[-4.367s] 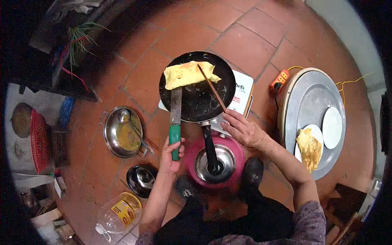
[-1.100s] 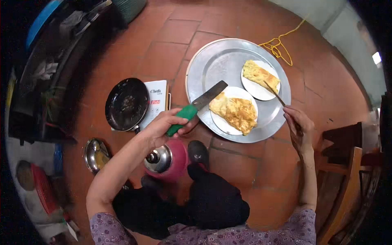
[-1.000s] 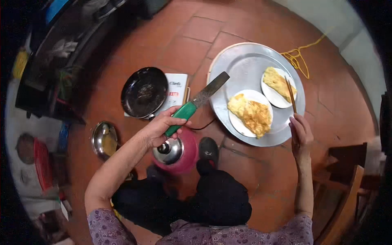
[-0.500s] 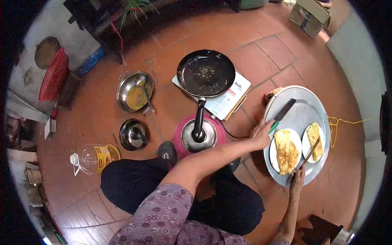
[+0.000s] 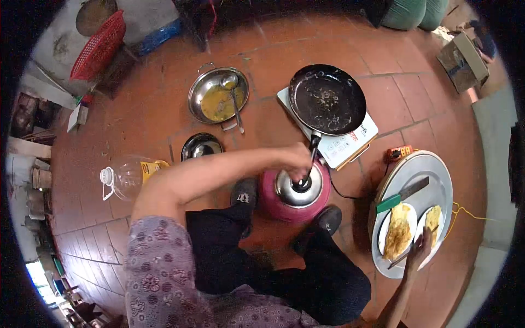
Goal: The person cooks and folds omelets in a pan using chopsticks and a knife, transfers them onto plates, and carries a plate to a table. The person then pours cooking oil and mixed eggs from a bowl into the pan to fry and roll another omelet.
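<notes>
My left hand (image 5: 297,162) is curled at the black handle of the frying pan (image 5: 328,104), just above the lidded pink pot (image 5: 272,199). Its fingers are partly hidden beside the handle and the lid knob. Over on the metal tray (image 5: 407,164), my right hand (image 5: 420,250) is closed around chopsticks (image 5: 402,258), at the edge of a small white plate with a piece of omelette (image 5: 432,217). Beside it, a larger omelette (image 5: 399,235) lies on another white plate. A green-handled knife (image 5: 413,189) rests across the tray.
The pan sits on a white cooktop (image 5: 353,147). To the left are a metal bowl (image 5: 195,101) with yellow liquid and a ladle (image 5: 234,101), a small metal bowl (image 5: 199,145) and an oil bottle (image 5: 128,177). A cardboard box (image 5: 462,63) stands far right; a red basket (image 5: 98,46) is far left.
My left hand has let go of the knife on the tray and moved left to the pan handle. My right hand and the chopsticks have shifted at the small plate. The view has turned.
</notes>
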Motion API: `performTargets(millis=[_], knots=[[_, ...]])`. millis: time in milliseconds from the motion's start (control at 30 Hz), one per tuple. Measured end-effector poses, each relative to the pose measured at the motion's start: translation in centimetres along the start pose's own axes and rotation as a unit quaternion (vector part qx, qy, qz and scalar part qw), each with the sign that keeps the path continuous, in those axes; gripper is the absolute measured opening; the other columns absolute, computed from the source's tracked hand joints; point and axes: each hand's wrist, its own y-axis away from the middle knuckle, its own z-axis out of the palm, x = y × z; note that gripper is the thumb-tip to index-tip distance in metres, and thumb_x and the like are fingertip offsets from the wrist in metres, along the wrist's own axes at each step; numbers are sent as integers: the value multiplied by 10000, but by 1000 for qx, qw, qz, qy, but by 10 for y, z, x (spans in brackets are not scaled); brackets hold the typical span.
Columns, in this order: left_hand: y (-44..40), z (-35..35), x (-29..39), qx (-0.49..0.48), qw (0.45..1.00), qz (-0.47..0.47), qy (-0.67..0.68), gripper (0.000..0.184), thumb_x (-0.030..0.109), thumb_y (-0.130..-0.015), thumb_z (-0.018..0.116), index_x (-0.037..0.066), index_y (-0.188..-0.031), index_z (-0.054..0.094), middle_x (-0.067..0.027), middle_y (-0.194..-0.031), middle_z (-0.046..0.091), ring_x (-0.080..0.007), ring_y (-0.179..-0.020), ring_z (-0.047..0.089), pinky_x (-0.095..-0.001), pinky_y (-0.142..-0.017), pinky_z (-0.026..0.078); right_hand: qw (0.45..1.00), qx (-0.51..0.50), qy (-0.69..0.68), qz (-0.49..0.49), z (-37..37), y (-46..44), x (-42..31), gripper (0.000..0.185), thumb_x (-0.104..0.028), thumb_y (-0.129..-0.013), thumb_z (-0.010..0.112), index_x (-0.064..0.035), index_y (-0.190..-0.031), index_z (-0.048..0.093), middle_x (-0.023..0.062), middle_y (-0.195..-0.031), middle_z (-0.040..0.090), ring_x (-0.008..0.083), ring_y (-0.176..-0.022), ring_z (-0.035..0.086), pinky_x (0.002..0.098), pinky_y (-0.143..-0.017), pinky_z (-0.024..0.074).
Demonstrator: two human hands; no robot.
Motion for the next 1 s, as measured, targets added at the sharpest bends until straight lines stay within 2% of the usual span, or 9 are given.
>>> performTargets(millis=[33, 167, 300, 400, 533, 700, 800, 967, 1000], knots=[[16, -32, -30, -15, 999, 40, 30, 217, 129, -788, 495, 22, -602, 524, -92, -565, 552, -170, -451, 551, -293, -424, 484, 997, -33, -54, 31, 5, -30, -33, 241, 14, -853, 477, -6, -1082, 547, 149, -1081, 558, 239, -974, 565, 307, -780, 472], [27, -111, -124, 75, 937, -111, 324, 344, 338, -814, 545, -5, -841, 561, -153, -703, 588, -178, -577, 566, -284, -560, 494, 951, -249, -183, 1, 42, -127, -226, 214, -21, -847, 517, -11, -1054, 571, 133, -887, 625, 198, -825, 613, 303, -723, 488], [-38, -179, -219, 224, 863, -16, 453, 505, 457, -762, 600, 22, -1004, 518, -184, -946, 569, -193, -677, 569, -301, -611, 496, 869, -416, -211, -165, 151, -157, -344, 225, -13, -825, 539, 3, -1047, 575, 132, -955, 629, 200, -843, 612, 304, -720, 496], [-62, -215, -224, 293, 749, 173, 568, 600, 467, -690, 679, 52, -1072, 474, -188, -1143, 483, -205, -809, 567, -309, -675, 494, 821, -441, -154, -328, 233, -154, -418, 236, -73, -808, 578, 3, -1032, 573, 201, -1001, 603, 296, -883, 617, 344, -736, 503], [-42, -244, -186, 461, 648, 46, 605, 456, 359, -720, 688, 47, -1006, 519, -160, -1002, 577, -200, -696, 577, -304, -578, 493, 847, -438, -195, -229, 327, -127, -490, 419, -242, -800, 598, -30, -1148, 499, 223, -1004, 588, 382, -929, 573, 421, -798, 469], [-56, -254, -197, 368, 644, 142, 655, 261, 225, -746, 663, 53, -910, 554, -75, -687, 578, -174, -516, 523, -284, -442, 444, 875, -429, -177, -136, 410, -111, -516, 474, -290, -785, 604, -54, -1179, 484, 216, -1017, 585, 386, -952, 558, 424, -821, 454], [-55, -269, -205, 376, 680, 18, 629, 103, 126, -758, 615, 60, -816, 561, -9, -507, 483, -145, -397, 437, -282, -358, 387, 862, -424, -245, -131, 417, -127, -514, 483, -301, -779, 612, -71, -1185, 490, 208, -1033, 586, 375, -966, 557, 421, -828, 451], [-4, -236, -172, 361, 662, 149, 640, 67, 90, -748, 598, 67, -788, 550, 2, -511, 461, -105, -396, 419, -241, -349, 359, 864, -453, -167, -146, 438, -138, -512, 524, -352, -765, 609, -95, -1204, 485, 204, -1008, 598, 354, -941, 576, 420, -803, 461], [5, -226, -168, 364, 685, 155, 612, 82, 127, -756, 597, 75, -809, 561, -9, -587, 497, -123, -507, 459, -252, -461, 384, 862, -461, -162, -133, 453, -126, -505, 534, -365, -760, 606, -98, -1206, 484, 208, -980, 606, 352, -918, 586, 421, -790, 467]])
